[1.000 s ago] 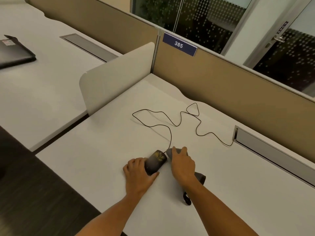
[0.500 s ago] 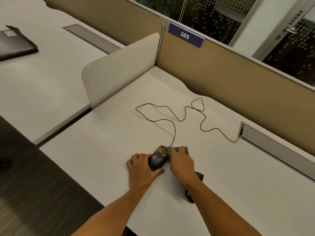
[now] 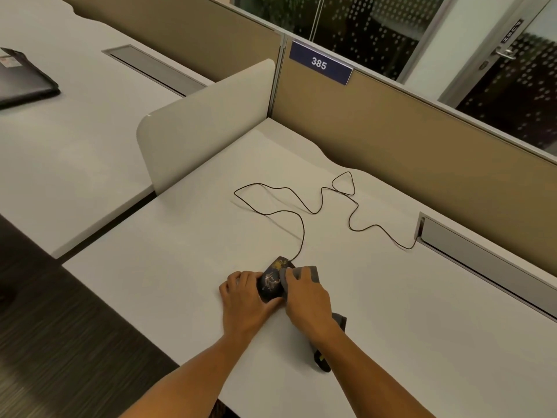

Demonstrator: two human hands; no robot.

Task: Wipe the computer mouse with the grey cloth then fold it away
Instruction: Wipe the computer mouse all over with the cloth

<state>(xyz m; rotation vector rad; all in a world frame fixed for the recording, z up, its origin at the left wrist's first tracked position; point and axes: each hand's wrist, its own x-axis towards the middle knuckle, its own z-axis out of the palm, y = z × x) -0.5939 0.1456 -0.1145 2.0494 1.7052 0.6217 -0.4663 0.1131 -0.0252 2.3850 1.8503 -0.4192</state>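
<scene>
Both forearms reach in from the near edge of the white worktop point(image 3: 187, 267), angled toward each other so the hands meet at the computer mouse point(image 3: 271, 282). The mouse is dark with a faint gold pattern on its back and sits a little in from the near edge, roughly midway along it. The left hand point(image 3: 244, 300) lies palm down on the mouse's left side, its grip closed around that flank, fingers curled at the far side and thumb at the rear. The right hand point(image 3: 307, 300) is also palm down, its grip clamped on the grey cloth point(image 3: 313, 273) and pressing it against the mouse's right side. One end of the cloth shows past the fingertips, the other trails back under the wrist toward the near edge, ending in a darker tip. The thin black cable point(image 3: 301, 227) runs from the mouse's nose in loose loops across the worktop to the metal cable tray point(image 3: 482, 254) along the far right edge.
</scene>
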